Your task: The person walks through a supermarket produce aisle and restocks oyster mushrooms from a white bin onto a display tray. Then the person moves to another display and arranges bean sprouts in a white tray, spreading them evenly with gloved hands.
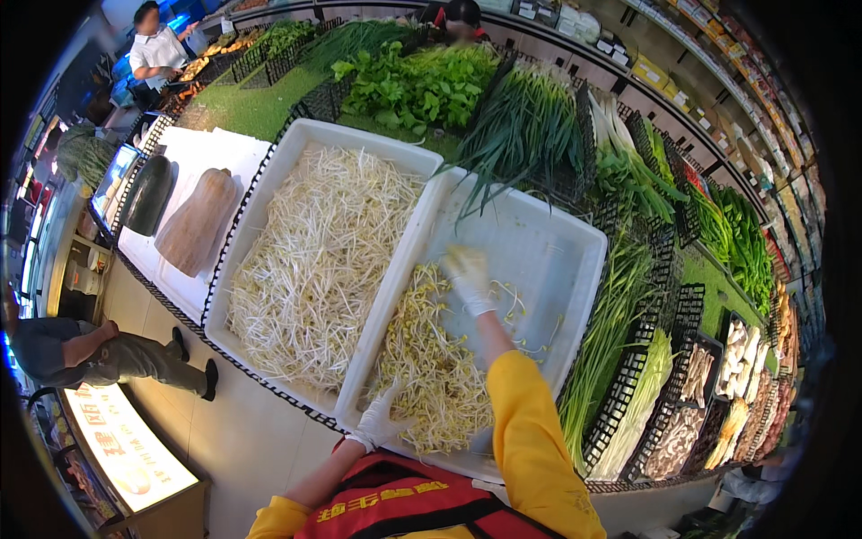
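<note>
Two white plastic trays lie side by side before me. In the right tray (566, 236), soybean sprouts (431, 357) with yellow heads are heaped along the near left part, with a few loose strands on the bare floor. My right hand (468, 276), in a thin white glove, is blurred at the far end of this heap; whether it grips sprouts is unclear. My left hand (380, 418), also gloved, rests at the heap's near left edge, fingers spread against the sprouts. Whiter bean sprouts (330, 269) fill the left tray (367, 138).
A winter melon (147, 195) and a pale squash (199, 219) lie on white board at left. Dark green leaves (532, 128) overhang the right tray's far rim. Black crates of long greens (609, 323) border its right side. A person (101, 357) stands in the aisle.
</note>
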A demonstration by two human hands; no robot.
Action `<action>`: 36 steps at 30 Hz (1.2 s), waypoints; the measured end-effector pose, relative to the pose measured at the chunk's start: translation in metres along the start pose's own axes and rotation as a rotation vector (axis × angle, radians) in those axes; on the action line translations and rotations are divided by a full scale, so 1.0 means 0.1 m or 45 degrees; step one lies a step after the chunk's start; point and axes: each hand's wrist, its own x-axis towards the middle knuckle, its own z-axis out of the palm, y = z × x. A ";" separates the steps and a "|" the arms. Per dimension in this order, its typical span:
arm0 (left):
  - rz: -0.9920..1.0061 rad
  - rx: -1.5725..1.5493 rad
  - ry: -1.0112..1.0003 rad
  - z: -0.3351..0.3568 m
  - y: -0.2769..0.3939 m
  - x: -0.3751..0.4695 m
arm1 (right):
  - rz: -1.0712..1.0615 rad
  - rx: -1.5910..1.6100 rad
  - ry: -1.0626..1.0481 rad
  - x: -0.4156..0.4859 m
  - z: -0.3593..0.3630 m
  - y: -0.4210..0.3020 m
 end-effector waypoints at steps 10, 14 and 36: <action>0.095 0.092 -0.089 0.07 0.30 -0.14 | -0.223 0.209 -1.114 -1.42 -0.27 -0.85; -0.109 -0.012 -0.218 0.10 0.32 -0.06 | 0.080 -0.016 -0.445 -0.92 -0.84 -0.20; 0.327 0.615 -0.004 0.48 0.46 0.01 | 0.276 -0.076 -0.449 -2.82 -1.29 -1.20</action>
